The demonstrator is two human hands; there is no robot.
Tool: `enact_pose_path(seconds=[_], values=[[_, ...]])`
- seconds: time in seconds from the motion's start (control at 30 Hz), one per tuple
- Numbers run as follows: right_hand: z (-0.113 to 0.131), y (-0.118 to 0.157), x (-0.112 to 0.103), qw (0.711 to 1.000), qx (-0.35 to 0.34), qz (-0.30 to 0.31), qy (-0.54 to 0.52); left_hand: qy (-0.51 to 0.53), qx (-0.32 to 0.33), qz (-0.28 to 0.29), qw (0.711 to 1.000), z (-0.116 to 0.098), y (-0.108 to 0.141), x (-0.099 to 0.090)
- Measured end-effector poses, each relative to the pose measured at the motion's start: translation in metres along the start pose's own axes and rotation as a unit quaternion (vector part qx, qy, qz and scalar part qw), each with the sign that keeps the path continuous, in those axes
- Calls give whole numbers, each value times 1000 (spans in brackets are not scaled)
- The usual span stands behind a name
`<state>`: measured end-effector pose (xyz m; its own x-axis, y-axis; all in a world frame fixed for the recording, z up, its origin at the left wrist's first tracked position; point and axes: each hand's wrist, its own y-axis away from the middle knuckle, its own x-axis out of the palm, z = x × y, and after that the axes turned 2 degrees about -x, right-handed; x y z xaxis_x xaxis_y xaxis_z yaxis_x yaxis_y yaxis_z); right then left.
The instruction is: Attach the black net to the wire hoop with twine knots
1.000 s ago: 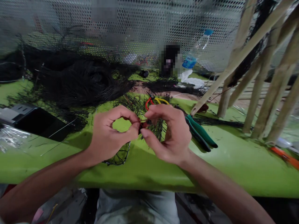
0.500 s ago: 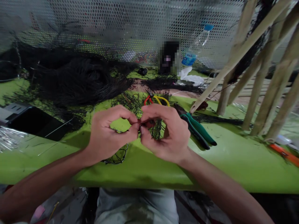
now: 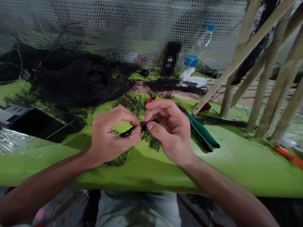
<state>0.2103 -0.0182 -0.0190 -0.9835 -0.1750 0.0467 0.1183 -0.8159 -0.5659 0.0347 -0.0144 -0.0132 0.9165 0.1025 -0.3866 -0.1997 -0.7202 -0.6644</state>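
Note:
Above the green work surface point(image 3: 146, 176), my left hand point(image 3: 113, 137) pinches a thin dark strand point(image 3: 127, 131) between thumb and forefinger. My right hand point(image 3: 174, 132) meets it fingertip to fingertip, its thumb and forefinger closed on the strand's small reddish-brown end point(image 3: 143, 123). What exactly this piece is, I cannot make out. Under my left wrist lies a black wire mesh shape point(image 3: 118, 161), partly covered by the hand. Short black bristly fibres point(image 3: 152, 140) show below the fingertips. Red-and-yellow handled scissors point(image 3: 150, 99) lie mostly hidden behind my right hand.
Green-handled pliers point(image 3: 204, 134) lie right of my right hand. A large black fibre heap point(image 3: 82, 78) and a black phone-like device point(image 3: 35, 123) are on the left. Wooden poles point(image 3: 262, 91), a plastic bottle point(image 3: 195, 52) and an orange cutter point(image 3: 288, 155) are on the right.
My right hand has turned and its fingers have risen slightly, now covering more of the scissors. More of the dark strand shows at my left fingers. The left hand has barely moved.

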Motion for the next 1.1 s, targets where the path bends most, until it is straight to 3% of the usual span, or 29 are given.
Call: enact_pose_path(seconds=[0.13, 0.2, 0.33, 0.47, 0.57, 0.67, 0.77, 0.83, 1.0, 1.1], values=[[0, 0, 0, 1000, -6, -4, -7, 12, 5, -7, 1000, 2, 2, 1], [1, 1, -1, 997, -49, 17, 62, 19, 12, -15, 1000, 3, 3, 1], [4, 1, -3, 963, -140, 53, 224, -2, 30, -17, 999, 3, 2, 1], [4, 1, -3, 956, -172, 31, 236, -37, 70, -26, 996, 3, 0, 1], [4, 2, -2, 970, -149, 1, 194, -64, 108, -36, 991, 6, 1, 2], [3, 1, -1, 987, -84, -13, 139, -79, 125, -43, 988, 8, 1, 2], [4, -3, -2, 996, -20, -3, 81, -77, 116, -39, 989, 7, 0, 2], [5, -6, -6, 997, -17, 21, 76, -70, 106, -35, 991, 6, 0, 2], [10, -12, -17, 962, -140, 119, 202, -49, 93, -46, 993, 7, 0, 2], [11, -12, -18, 944, -183, 128, 244, -60, 97, -50, 992, 8, 1, 0]])
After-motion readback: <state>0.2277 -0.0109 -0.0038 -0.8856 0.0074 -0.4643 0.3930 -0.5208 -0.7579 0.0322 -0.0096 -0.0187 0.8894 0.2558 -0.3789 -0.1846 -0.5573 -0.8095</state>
